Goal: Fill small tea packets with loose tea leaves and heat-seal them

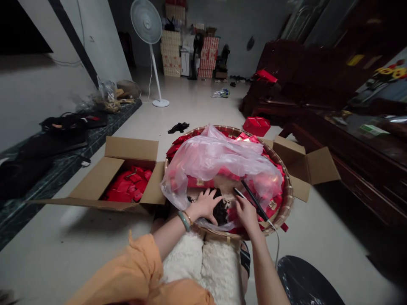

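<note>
My left hand [206,206] lies with its fingers spread over dark, loose, leaf-like material [221,210] on clear plastic in a round woven basket [288,199]. My right hand [246,213] is at the basket's near right side, fingers curled down; what they hold, if anything, is hidden. Just beside it rests a black corded tool with two long arms [256,201], like a hair straightener, its arms apart. A pinkish translucent plastic bag [213,152] spreads over the basket's far part. Shiny red packets [199,182] show under and around the bag.
An open cardboard box [95,180] of red packets stands left of the basket. Another open carton [292,163] is at right, with a red box [256,126] behind. A black round stool [307,281] is near right. A white standing fan [155,72] stands farther off.
</note>
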The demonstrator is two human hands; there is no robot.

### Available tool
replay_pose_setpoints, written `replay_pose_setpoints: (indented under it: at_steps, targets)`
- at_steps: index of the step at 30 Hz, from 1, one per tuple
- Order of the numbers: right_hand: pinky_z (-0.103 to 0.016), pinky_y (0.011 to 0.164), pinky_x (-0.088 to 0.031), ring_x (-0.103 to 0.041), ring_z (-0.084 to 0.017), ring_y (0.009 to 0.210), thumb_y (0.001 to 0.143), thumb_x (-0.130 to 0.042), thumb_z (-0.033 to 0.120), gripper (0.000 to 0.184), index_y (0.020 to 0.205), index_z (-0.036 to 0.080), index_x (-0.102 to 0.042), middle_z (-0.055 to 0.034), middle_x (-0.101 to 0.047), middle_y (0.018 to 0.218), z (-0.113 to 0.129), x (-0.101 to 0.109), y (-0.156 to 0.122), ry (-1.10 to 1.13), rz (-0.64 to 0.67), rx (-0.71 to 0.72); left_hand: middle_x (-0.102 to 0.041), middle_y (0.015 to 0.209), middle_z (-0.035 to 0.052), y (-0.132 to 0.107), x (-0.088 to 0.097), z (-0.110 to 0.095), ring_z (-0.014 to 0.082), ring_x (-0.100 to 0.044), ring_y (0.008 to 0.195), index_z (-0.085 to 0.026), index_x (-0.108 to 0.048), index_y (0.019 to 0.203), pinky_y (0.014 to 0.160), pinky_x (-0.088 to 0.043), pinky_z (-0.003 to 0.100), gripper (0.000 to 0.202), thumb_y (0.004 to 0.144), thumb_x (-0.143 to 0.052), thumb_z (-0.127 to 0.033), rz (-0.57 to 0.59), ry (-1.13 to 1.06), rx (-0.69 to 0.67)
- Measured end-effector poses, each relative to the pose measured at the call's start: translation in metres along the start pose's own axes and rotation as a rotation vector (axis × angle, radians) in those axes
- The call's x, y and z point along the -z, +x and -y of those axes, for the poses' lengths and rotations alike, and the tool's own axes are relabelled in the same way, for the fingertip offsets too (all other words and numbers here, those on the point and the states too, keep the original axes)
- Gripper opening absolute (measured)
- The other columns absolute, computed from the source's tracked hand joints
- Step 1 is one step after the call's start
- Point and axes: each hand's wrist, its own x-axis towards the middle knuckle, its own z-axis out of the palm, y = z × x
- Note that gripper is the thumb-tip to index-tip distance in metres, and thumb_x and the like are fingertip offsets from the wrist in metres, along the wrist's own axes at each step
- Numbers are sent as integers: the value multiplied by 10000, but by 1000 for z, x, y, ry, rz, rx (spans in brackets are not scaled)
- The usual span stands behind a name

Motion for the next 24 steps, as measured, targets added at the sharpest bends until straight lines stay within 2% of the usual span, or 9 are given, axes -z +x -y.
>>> replay_pose_setpoints:
  at_steps: [3,6,8,10,13,16,18,22,24]
  targets:
    - [-409,936,-465,-626,-251,1007,838,-386,300,426,1083,71,-648,-171,-667,1084,-4,-1,2,88,-43,-17,-389,1361,133,-4,1,-1,373,-403,1180,-282,-451,1275,930,-379,514,876,510,-775,-562,2,-6,-5]
    - [-399,878,-503,-648,-239,941,840,-393,326,413,1079,110,-652,-151,-677,1064,1,-8,-3,188,-1,-13,-461,1260,98,-7,5,0,332,-453,1108,-294,-503,1220,897,-413,459,762,544,-771,-520,35,-22,-16]
    - [-389,864,-512,-647,-233,945,846,-392,320,405,1105,128,-638,-144,-668,1089,7,-15,-7,227,50,13,-459,1267,95,-8,9,1,335,-434,1133,-307,-463,1263,918,-396,458,814,543,-763,-540,9,-36,-16]
    - [-391,889,-502,-635,-233,986,846,-395,288,408,1150,123,-610,-147,-648,1130,13,-22,-9,219,89,39,-405,1339,115,-10,12,2,367,-376,1199,-306,-372,1338,951,-362,486,963,505,-764,-585,-28,-49,9]
    - [-410,966,-451,-587,-240,1093,819,-414,203,435,1218,113,-562,-152,-613,1194,23,-32,-9,148,119,59,-353,1393,159,-13,13,3,401,-362,1217,-278,-276,1394,950,-355,515,1123,446,-779,-610,8,-73,48]
    - [-406,1007,-408,-549,-230,1142,798,-393,110,465,1233,134,-556,-134,-600,1227,33,-35,-7,96,170,111,-429,1321,159,-15,13,3,377,-443,1143,-258,-307,1375,917,-395,488,1093,451,-786,-593,64,-85,48]
    - [-384,994,-413,-567,-216,1107,791,-368,71,479,1216,153,-574,-118,-611,1218,39,-33,-7,88,231,144,-452,1286,154,-16,12,3,366,-460,1122,-247,-317,1364,910,-407,476,1082,451,-792,-580,57,-81,49]
    - [-360,962,-435,-599,-204,1057,759,-372,65,484,1161,173,-618,-92,-652,1155,45,-28,-9,94,325,150,-372,1358,189,-17,11,5,399,-404,1177,-220,-250,1389,895,-414,508,1152,437,-802,-562,-9,-55,90]
    - [-367,956,-443,-605,-207,1052,769,-380,107,452,1137,177,-634,-91,-660,1137,43,-27,-13,110,340,159,-376,1359,191,-18,9,5,403,-408,1168,-216,-271,1375,869,-428,522,1104,463,-788,-560,-6,-47,83]
